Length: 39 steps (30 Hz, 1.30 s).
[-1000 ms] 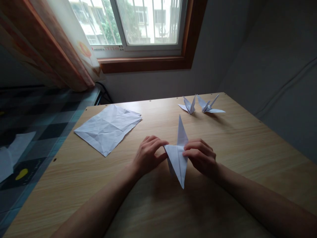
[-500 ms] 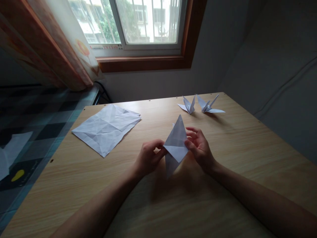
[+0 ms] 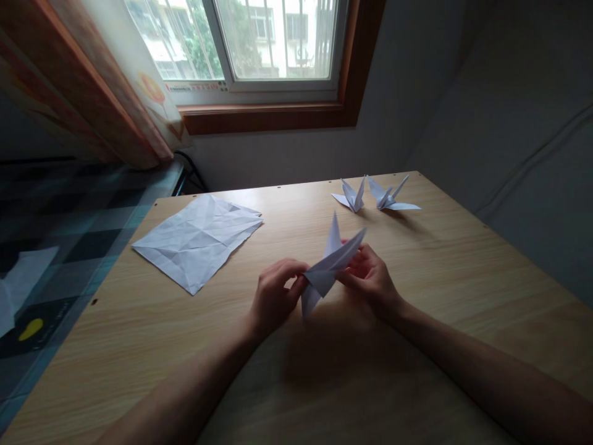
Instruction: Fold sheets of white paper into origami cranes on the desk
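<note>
Two cranes (image 3: pixel 356 201) looked finished, creased paper (image 3: pixel 201 241) lay flat, and left fingers (image 3: pixel 291 267) and right fingers (image 3: pixel 353 280) pinched a part-folded piece (image 3: pixel 323 282).

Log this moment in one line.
left hand: pinching folded paper | right hand: touching its right side | creased paper sheet: on table, left | two paper cranes: near table's far edge

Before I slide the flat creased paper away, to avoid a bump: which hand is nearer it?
Left. The left hand sits right of the creased paper, pinching the origami piece; the right hand is farther right, at that piece's other side.
</note>
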Each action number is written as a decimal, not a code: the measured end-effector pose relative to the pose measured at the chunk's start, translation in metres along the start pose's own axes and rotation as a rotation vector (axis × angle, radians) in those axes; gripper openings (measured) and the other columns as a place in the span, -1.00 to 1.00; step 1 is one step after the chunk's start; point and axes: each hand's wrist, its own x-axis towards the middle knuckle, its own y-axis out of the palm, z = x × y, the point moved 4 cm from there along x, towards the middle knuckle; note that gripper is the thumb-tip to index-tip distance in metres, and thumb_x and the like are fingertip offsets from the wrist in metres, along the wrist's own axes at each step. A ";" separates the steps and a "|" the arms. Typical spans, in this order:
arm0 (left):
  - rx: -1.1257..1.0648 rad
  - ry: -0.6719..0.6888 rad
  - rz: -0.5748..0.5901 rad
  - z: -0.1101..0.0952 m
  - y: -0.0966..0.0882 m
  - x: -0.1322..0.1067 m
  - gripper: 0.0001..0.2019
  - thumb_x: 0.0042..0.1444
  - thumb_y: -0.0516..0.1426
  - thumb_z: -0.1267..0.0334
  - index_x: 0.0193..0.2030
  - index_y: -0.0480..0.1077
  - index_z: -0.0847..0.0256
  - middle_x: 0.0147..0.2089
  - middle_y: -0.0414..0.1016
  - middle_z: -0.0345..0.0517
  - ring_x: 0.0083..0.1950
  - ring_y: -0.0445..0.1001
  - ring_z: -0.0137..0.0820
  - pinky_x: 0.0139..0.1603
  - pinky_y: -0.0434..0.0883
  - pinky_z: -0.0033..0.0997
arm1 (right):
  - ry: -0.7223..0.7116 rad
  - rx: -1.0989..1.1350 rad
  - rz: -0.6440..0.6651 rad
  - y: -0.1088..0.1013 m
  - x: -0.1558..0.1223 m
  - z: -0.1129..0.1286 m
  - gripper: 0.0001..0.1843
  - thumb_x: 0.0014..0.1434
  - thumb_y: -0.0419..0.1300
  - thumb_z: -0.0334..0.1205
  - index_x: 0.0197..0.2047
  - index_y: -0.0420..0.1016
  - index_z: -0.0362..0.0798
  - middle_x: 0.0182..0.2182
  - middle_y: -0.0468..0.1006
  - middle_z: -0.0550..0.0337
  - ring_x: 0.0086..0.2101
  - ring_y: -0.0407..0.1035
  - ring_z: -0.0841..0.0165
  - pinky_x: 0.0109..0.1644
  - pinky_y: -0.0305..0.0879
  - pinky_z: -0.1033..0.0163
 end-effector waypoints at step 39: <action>0.234 0.217 -0.010 -0.007 -0.001 0.003 -0.92 0.13 0.20 0.36 -0.23 0.41 0.14 -0.17 0.57 -0.07 -0.05 0.50 -0.27 -0.02 0.42 -0.19 | -0.408 -0.397 -0.069 -0.002 -0.012 0.028 -0.95 0.12 0.30 -0.31 -0.30 0.56 0.01 -0.32 0.61 0.13 -0.28 0.51 0.27 -0.21 0.47 0.16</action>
